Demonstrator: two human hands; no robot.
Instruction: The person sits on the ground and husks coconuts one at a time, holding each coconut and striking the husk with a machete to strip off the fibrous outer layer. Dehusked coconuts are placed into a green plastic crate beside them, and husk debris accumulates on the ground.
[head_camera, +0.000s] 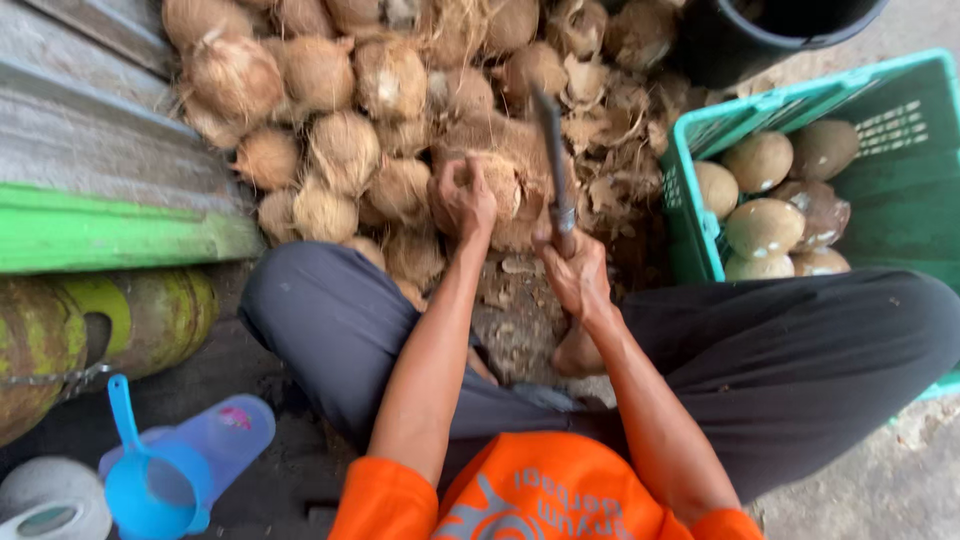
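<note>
Orange sleeves lead down to both hands at work above crossed legs. The right hand (575, 275) is closed around the handle of a dark metal blade (553, 160), raised upright. The left hand (462, 200) is wrapped over a brown fibrous husked coconut (497, 180), steadying it just beside the blade. With fingers that close, a glancing stroke off the rounded husk could cut them. Beyond lies the heap of husked coconuts (330, 110); a green plastic crate (900, 190) holds peeled ones.

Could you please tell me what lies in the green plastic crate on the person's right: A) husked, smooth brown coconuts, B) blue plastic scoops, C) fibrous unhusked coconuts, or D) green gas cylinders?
A: the green plastic crate holds several smooth, rounded brown coconuts with the fibre stripped off, unlike the shaggy pile ahead.
</note>
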